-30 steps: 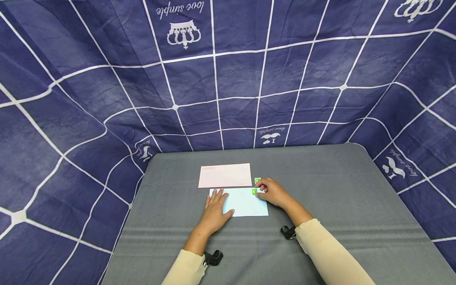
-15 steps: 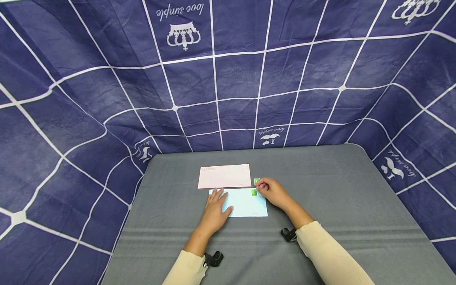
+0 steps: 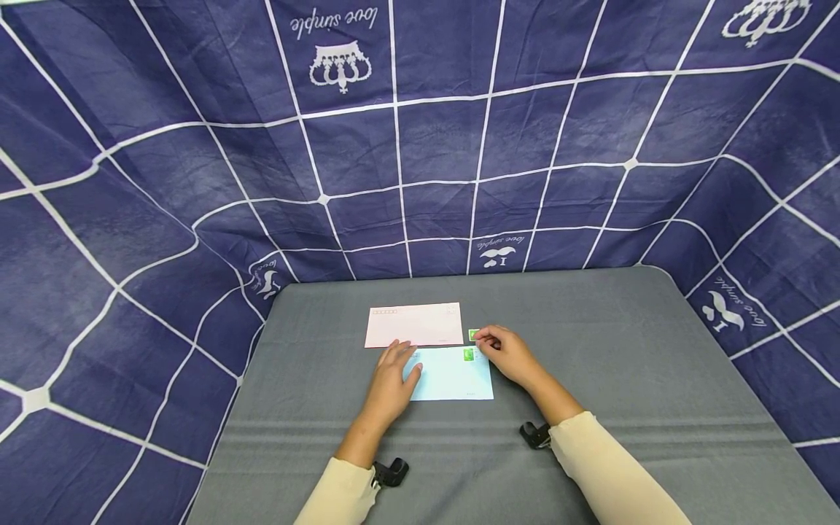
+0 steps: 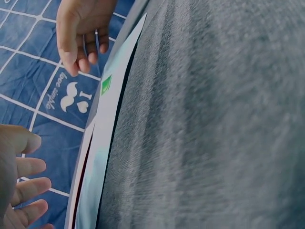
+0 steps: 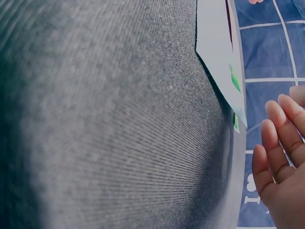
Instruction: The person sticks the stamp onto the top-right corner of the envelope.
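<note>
A light blue envelope lies flat on the grey cloth, with a green stamp at its upper right corner. My left hand hovers over its left end, fingers loosely bent and apart from the paper in the left wrist view. Just beyond the same corner, a second green stamp with a white border lies on the cloth, partly covered by my right fingertips in the head view. My right hand is raised beside it, fingers relaxed with nothing between them, as the right wrist view shows.
Behind the blue envelope lies a pink envelope, its near edge close along the blue one's far edge. A grey cloth covers the table. Dark blue curtains with white lines stand at the back and both sides.
My right thumb and fingers have left the stamp on the blue envelope, first bunched together, now loosened and slightly right. My left hand has lifted off the envelope, its fingers drawing together.
</note>
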